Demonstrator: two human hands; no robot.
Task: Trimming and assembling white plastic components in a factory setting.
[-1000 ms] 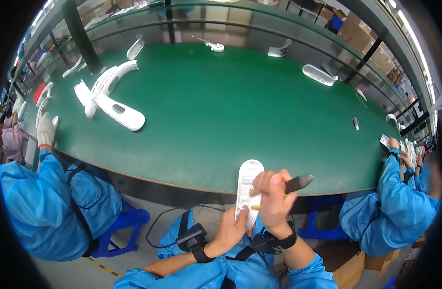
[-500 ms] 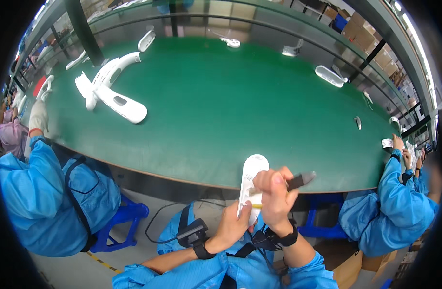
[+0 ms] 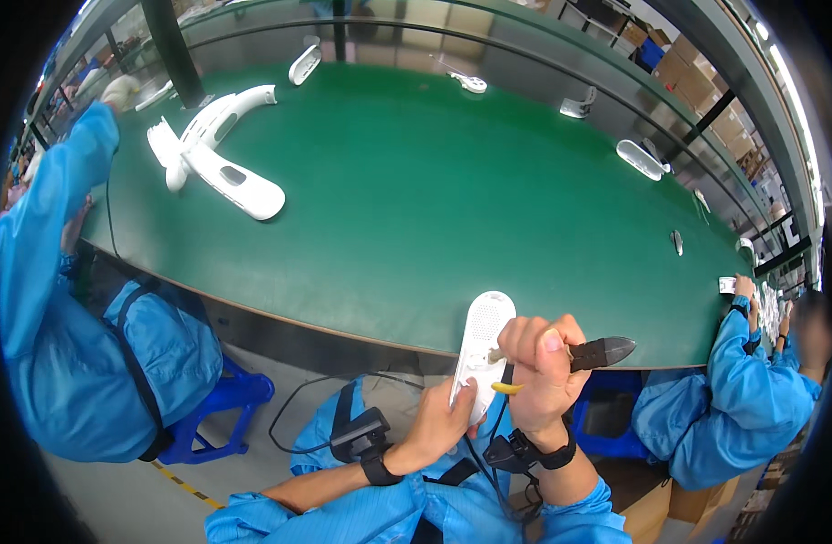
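My left hand [image 3: 441, 419] grips the lower end of a long white plastic shell [image 3: 490, 319], its thumb lying across the inner face. The shell has a rounded top with a patch of small holes and is tilted at the table's near edge. In my closed right hand [image 3: 544, 367] is a hand tool with a dark, tapered handle [image 3: 604, 353] jutting out to the right. Its light-coloured front end meets the shell's middle; the fingers hide most of it. A curved yellow piece [image 3: 506, 388] shows below the right fist, and I cannot tell whether it belongs to the tool.
Joined white curved housings [image 3: 230, 181] lie left on the green table [image 3: 389, 199]. Small white parts, including an oval shell [image 3: 642, 160], line the far edge. Co-workers in blue sit on both sides, on blue stools [image 3: 225, 403]. A cable hangs by my left wrist.
My right hand and its tool have shifted slightly right, and the dark handle shows more sharply. The left co-worker's arm has swung up toward the far left. My view has turned slightly.
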